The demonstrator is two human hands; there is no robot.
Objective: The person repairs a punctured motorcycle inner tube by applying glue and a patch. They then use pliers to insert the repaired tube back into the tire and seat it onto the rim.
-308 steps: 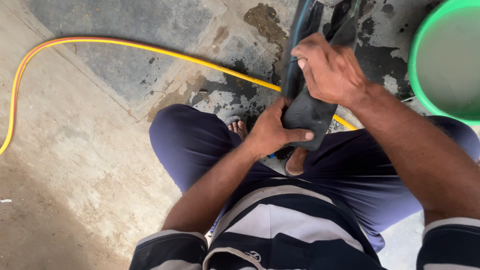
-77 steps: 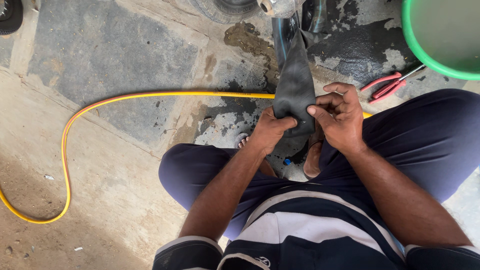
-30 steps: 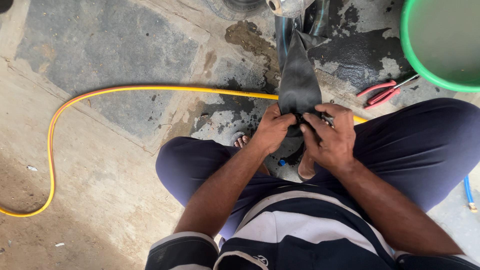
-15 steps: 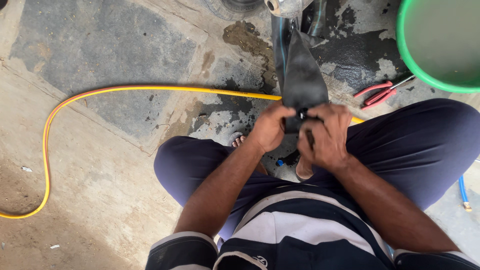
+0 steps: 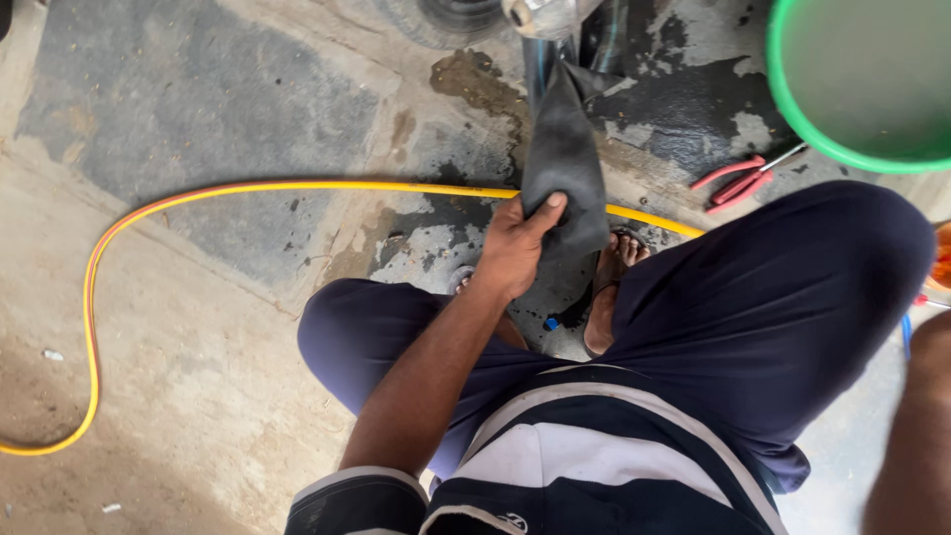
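While my left hand pinches the black tube between my knees, my right hand is out of view at four o'clock, pliers untouched at two, so work seems unfinished.

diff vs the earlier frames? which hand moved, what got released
The right hand let go of the black inner tube and swung out to the right; only its forearm shows at the frame edge, the hand itself out of view. The left hand keeps its grip on the tube, thumb on top. The yellow hose, red pliers and green tub lie where they were.
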